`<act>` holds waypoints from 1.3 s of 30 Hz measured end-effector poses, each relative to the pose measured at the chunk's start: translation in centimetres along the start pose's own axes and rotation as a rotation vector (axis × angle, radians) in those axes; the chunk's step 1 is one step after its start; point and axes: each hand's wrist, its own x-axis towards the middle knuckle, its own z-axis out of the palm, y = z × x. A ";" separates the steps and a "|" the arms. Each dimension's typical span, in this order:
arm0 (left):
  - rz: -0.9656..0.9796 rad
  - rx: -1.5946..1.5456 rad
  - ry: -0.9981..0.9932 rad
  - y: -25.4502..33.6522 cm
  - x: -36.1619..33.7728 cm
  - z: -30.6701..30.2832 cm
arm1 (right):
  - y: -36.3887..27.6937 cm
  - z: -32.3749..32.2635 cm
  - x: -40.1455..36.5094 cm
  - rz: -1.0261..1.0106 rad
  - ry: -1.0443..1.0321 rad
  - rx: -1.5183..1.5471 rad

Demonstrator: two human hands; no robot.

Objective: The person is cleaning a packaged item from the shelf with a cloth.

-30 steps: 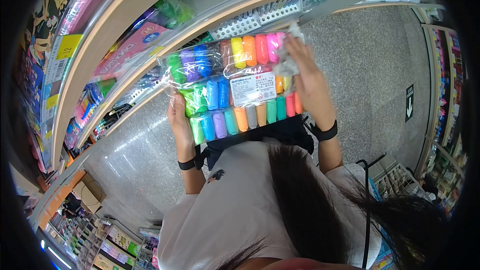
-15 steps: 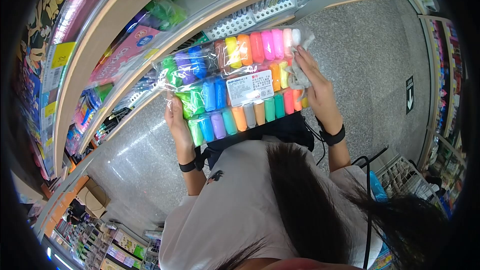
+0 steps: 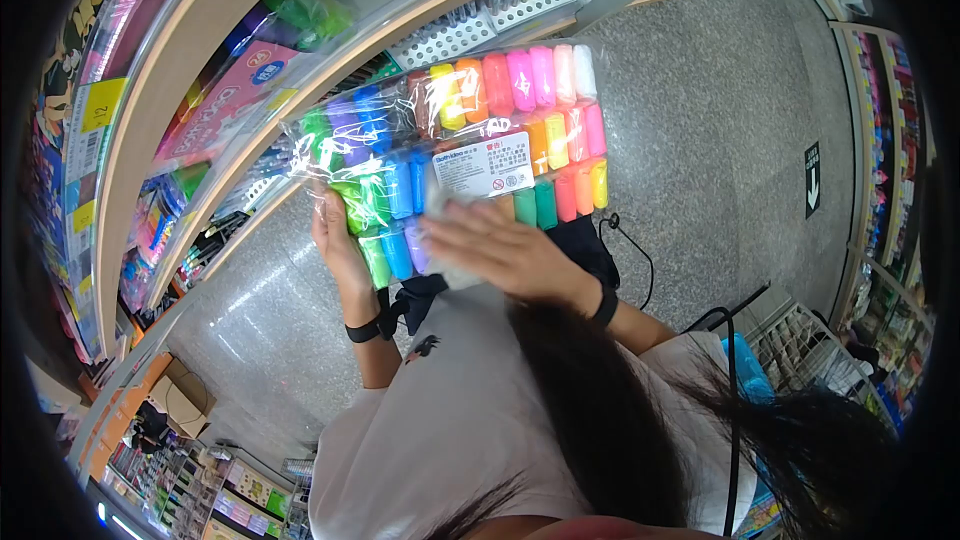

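Note:
A clear plastic pack of what looks like modelling clay (image 3: 552, 145), in rows of many colours, is held up in front of me, with its white printed label facing up. My left hand (image 3: 338, 240) grips its lower left edge, thumb on top. Over the lower front of the pack lies my right hand (image 3: 500, 252), fingers stretched and slightly blurred. Beneath those fingers a pale grey cloth (image 3: 460, 278) shows, pressed against the wrapping. Some of the lower clay rolls are hidden behind the hand.
Curved shelves (image 3: 170, 110) with packaged goods and price tags run along the left and top. White perforated trays (image 3: 430, 45) of pens stand behind the pack. Speckled floor (image 3: 700, 130) lies to the right, with more shelving beyond. A cardboard box (image 3: 183, 395) sits at lower left.
My right hand has moved with the cloth from the pack's right edge leftward and down across its front. The pack has shifted slightly left; my left hand still holds it.

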 end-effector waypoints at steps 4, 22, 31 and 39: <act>-0.028 -0.002 -0.004 0.1 -0.2 -0.1 | 0.0 0.7 -0.3 -0.154 -0.128 0.041; -0.007 0.000 -0.020 -0.1 -0.7 -0.1 | 6.0 -4.1 -3.1 0.541 0.563 0.011; 0.012 0.002 -0.007 -0.2 -1.0 -0.4 | 4.1 -2.5 3.1 0.471 0.498 -0.363; 0.250 0.124 -0.065 -2.9 -0.9 -2.4 | -3.6 4.2 7.2 0.043 0.295 0.027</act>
